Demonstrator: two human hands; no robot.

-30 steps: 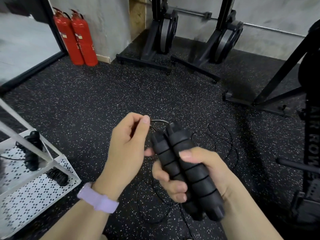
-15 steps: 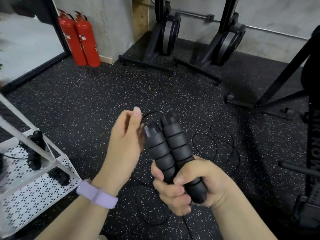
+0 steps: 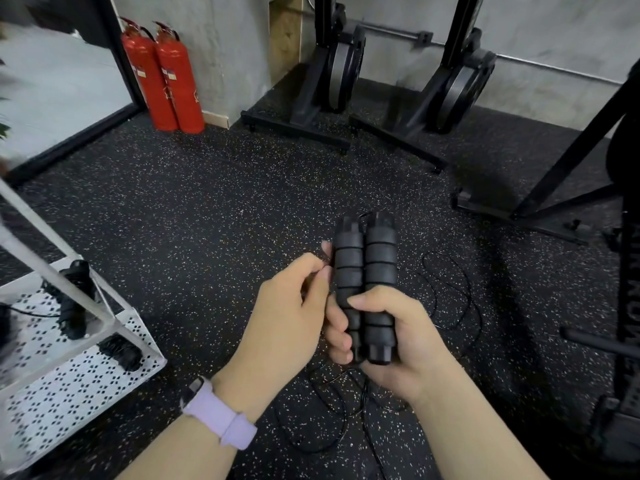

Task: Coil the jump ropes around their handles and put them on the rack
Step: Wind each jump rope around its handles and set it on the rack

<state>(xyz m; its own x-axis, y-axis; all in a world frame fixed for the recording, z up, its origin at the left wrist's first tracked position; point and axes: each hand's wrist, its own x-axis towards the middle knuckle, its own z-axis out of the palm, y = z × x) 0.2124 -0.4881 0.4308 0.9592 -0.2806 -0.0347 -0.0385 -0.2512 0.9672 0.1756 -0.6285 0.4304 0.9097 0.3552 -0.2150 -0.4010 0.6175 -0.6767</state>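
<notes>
Risk: thin cord (image 3: 453,299), mostly loose on floor (image 3: 214,216) just right of handles (image 3: 365,289), may tangle or slip off w/o tension; right hand (image 3: 391,344) wraps both handles at lower half, left hand (image 3: 287,306) fingers (image 3: 317,268) pinched against handles' left side, cord there not discernible.

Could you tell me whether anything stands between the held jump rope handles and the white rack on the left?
Nothing visible does. The right hand holds the handles right of the rack, with only bare floor between. The cord lies uncoiled on the floor.
</notes>
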